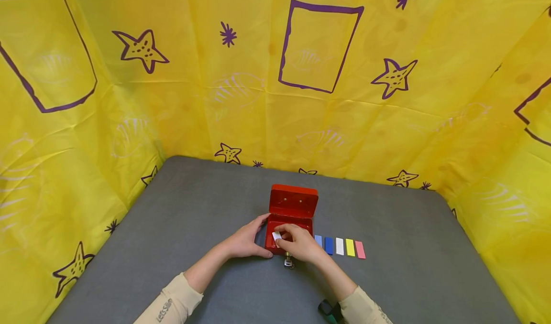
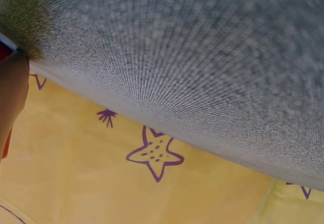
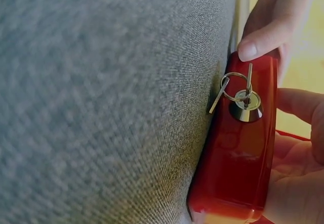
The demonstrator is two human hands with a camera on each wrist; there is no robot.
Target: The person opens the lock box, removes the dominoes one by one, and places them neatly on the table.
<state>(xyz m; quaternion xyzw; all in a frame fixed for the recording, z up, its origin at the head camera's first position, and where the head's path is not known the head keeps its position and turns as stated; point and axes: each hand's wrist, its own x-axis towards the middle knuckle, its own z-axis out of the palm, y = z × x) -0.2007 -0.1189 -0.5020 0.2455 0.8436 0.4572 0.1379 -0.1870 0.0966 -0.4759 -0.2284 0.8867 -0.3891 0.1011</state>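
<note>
A small red cash box (image 1: 294, 200) stands on the grey table with its lid raised. My left hand (image 1: 247, 239) holds the box's left end, thumb at the front corner and fingers toward the back. In the right wrist view, that thumb (image 3: 266, 40) presses the front face beside the lock (image 3: 246, 106), where a key sits with a ring and a second key. Over the open box, my right hand (image 1: 299, 243) pinches a small white rectangular block (image 1: 276, 238). Its fingers hide part of the box's inside. The left wrist view shows mostly table cloth and a sliver of hand (image 2: 12, 89).
Right of the box lies a row of flat blocks: light blue (image 1: 318, 240), dark blue (image 1: 329, 245), white (image 1: 339, 246), yellow (image 1: 350, 248) and pink (image 1: 359, 249). A dark strap-like object (image 1: 329, 310) is by the right sleeve. Yellow curtains (image 1: 267, 123) surround the table (image 1: 193, 195).
</note>
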